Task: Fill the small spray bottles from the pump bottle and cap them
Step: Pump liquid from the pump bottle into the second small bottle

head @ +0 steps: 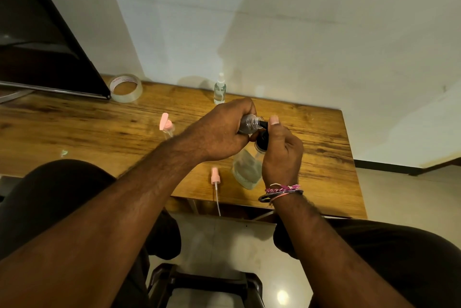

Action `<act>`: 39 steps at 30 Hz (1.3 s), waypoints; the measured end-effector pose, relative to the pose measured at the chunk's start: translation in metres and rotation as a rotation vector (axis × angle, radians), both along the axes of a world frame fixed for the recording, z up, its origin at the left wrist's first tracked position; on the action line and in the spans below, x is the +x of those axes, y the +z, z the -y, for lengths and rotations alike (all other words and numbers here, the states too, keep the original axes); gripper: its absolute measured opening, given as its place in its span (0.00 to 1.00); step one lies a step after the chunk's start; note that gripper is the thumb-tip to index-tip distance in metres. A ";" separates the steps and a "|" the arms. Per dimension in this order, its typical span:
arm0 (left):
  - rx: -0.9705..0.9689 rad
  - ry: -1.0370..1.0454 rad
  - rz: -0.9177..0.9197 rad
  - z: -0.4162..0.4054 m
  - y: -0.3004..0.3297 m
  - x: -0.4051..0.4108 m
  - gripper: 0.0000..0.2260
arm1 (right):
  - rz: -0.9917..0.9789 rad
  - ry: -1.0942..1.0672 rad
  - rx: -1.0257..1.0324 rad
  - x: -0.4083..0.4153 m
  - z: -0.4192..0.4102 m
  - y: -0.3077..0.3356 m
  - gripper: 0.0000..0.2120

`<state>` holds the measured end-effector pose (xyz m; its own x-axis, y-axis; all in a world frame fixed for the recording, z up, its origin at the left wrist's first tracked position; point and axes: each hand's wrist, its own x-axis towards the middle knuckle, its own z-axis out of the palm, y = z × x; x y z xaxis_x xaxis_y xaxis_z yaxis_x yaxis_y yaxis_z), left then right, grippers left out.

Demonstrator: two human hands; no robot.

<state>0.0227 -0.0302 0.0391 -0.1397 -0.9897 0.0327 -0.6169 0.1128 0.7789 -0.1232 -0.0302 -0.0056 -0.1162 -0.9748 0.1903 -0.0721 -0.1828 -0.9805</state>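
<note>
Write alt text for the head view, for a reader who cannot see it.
A person's left hand tilts a small clear spray bottle against the black nozzle of a pump bottle, whose pump head the right hand grips. On the wooden table lie a loose pink sprayer and a tape roll.

Bare forearms, no sleeves; dark trousers; R wrist (pixel 280 191): dark bangle + pink/purple thread bands.

Head view, looking down, close over table (pixel 74 128)
</note>
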 end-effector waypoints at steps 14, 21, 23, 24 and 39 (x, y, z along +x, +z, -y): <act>-0.075 0.071 -0.045 -0.001 -0.005 -0.006 0.09 | 0.009 0.045 0.021 0.000 0.000 0.005 0.31; -0.051 0.046 -0.115 -0.005 -0.006 -0.006 0.10 | -0.045 0.003 0.014 0.001 0.000 0.001 0.35; -0.055 0.036 -0.126 -0.005 -0.006 -0.006 0.09 | -0.045 -0.010 0.009 0.002 0.000 0.000 0.33; -0.056 0.034 -0.125 -0.006 -0.007 -0.006 0.09 | -0.043 -0.014 0.005 0.002 0.000 -0.001 0.32; -0.018 0.035 -0.100 -0.006 -0.009 -0.005 0.11 | -0.067 0.006 -0.059 -0.001 0.004 -0.009 0.29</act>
<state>0.0177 -0.0243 0.0300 -0.1005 -0.9930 0.0624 -0.5404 0.1071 0.8346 -0.1244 -0.0344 -0.0144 -0.0955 -0.9622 0.2550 -0.1359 -0.2411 -0.9609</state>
